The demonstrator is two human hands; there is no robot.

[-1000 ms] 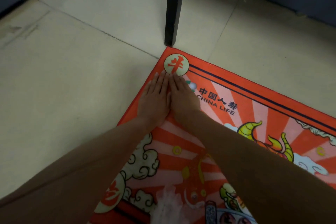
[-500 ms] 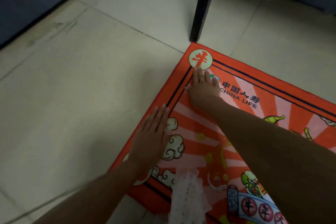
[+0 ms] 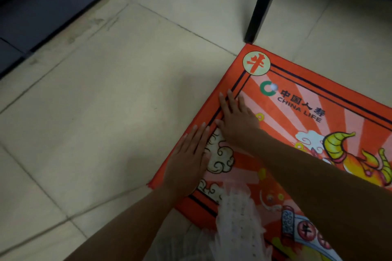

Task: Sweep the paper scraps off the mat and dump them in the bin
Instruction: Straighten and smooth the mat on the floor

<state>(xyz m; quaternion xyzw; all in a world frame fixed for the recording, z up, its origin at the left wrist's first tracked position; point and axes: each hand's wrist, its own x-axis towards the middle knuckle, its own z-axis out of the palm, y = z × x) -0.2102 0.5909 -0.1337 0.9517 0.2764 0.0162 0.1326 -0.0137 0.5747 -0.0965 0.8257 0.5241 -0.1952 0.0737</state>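
A red-orange printed mat [image 3: 339, 95] lies on the tiled floor, its far-left corner marked by a cream disc with a red character. My left hand [image 3: 188, 159] lies flat on the mat's left edge, fingers straight and together. My right hand [image 3: 237, 121] presses flat on the mat just ahead of it, fingers pointing along the dark border line. A small pale speck [image 3: 274, 86] sits on the green logo near the corner; I cannot tell whether it is a scrap. No bin is in view.
A black furniture leg [image 3: 261, 6] stands on the tiles right at the mat's far corner. Dark furniture [image 3: 42, 2] runs along the upper left. White lacy fabric [image 3: 237, 224] hangs at the bottom over the mat's near edge. Beige floor tiles [image 3: 106, 123] spread to the left.
Both hands have slid back from the mat's corner along its left edge toward me. The right hand left the corner disc and now lies beside the left hand.
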